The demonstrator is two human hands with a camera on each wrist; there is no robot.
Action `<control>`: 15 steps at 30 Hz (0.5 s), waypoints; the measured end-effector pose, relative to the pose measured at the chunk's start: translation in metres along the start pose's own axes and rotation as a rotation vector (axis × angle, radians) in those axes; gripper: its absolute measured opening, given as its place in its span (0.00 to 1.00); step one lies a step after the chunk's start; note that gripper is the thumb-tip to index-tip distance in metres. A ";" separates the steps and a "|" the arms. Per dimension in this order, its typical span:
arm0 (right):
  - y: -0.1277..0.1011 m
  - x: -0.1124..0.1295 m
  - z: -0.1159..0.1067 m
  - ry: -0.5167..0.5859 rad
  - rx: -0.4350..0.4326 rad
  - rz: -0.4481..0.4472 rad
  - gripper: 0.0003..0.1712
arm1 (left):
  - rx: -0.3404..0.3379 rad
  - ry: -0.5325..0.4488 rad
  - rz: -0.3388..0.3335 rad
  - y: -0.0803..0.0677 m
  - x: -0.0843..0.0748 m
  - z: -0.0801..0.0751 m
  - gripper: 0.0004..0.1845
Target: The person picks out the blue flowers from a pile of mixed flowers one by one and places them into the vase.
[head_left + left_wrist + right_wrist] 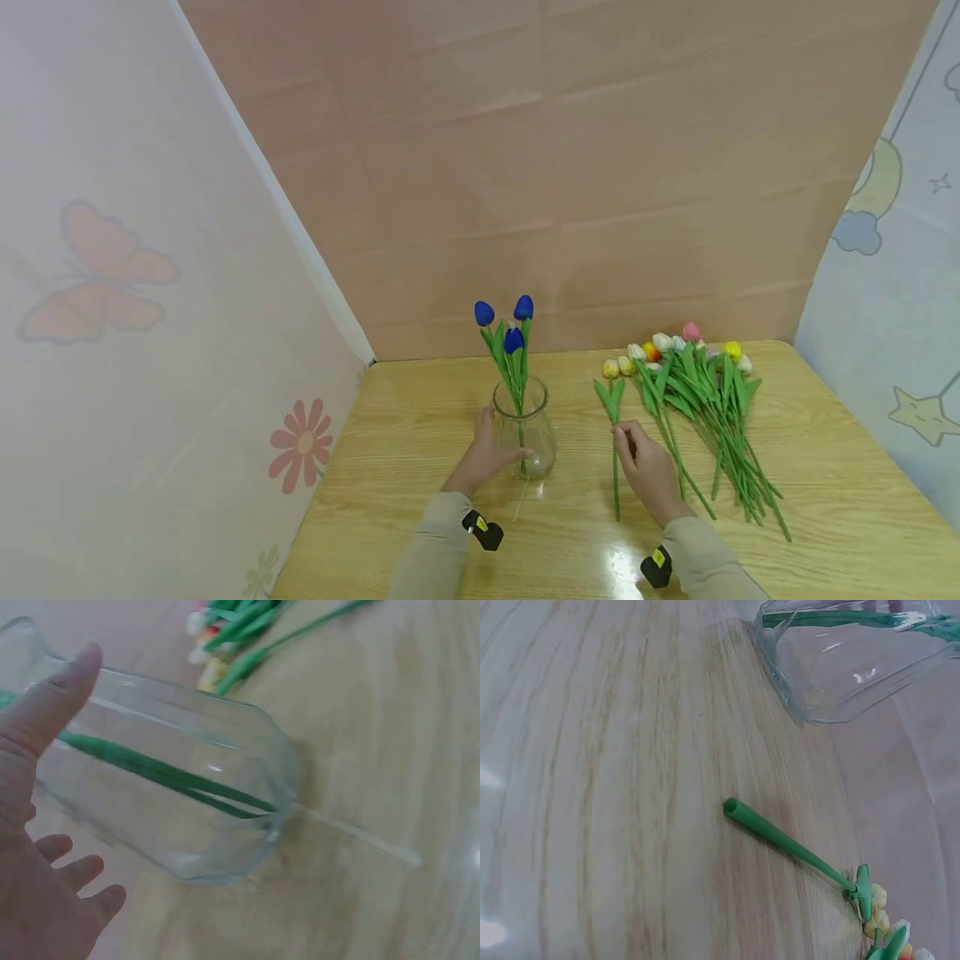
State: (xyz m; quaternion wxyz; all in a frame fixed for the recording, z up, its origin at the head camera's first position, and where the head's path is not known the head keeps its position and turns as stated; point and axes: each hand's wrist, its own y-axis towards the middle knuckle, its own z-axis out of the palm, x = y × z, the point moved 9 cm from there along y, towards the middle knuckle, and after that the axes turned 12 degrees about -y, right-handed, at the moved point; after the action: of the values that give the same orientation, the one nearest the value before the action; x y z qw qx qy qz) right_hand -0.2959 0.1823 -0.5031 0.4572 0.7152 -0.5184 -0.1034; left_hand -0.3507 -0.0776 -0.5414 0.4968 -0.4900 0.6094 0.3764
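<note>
A clear glass vase [542, 446] stands upright holding three blue tulips [513, 340]; their green stems [161, 769] show through its wall. My left hand [483, 454] holds the vase from the left, thumb [75, 671] across the near side and fingers round the far side, partly hidden by the glass. My right hand [647, 468] is over a single yellow tulip [611, 392], fingers loosely curled. Its fingertips overlap the stem just below the leaves in the head view. Both wrist views show that tulip's stem [787, 844] bare, with no fingers on it.
Right of my right hand lies a pile of tulips [723, 417], with white, yellow, pink and orange heads toward the back. The wooden table [390, 467] has a pinkish-brown backdrop [465, 183] behind it and printed light panels [187, 400] at both sides.
</note>
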 end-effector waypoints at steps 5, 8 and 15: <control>-0.003 -0.002 0.002 -0.008 0.012 0.006 0.02 | -0.029 0.011 0.006 0.004 0.015 0.012 0.61; -0.004 -0.003 0.003 -0.014 0.014 0.002 0.02 | -0.049 0.020 0.003 0.006 0.017 0.016 0.60; -0.007 -0.005 0.003 -0.024 0.012 0.016 0.03 | -0.032 0.049 0.057 0.020 0.007 0.035 0.59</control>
State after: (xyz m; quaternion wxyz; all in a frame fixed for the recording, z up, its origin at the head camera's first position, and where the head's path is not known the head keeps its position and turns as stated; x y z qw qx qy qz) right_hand -0.2959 0.1848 -0.5116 0.4476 0.7125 -0.5301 -0.1053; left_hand -0.3616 -0.0417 -0.5564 0.4629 -0.4897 0.6289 0.3879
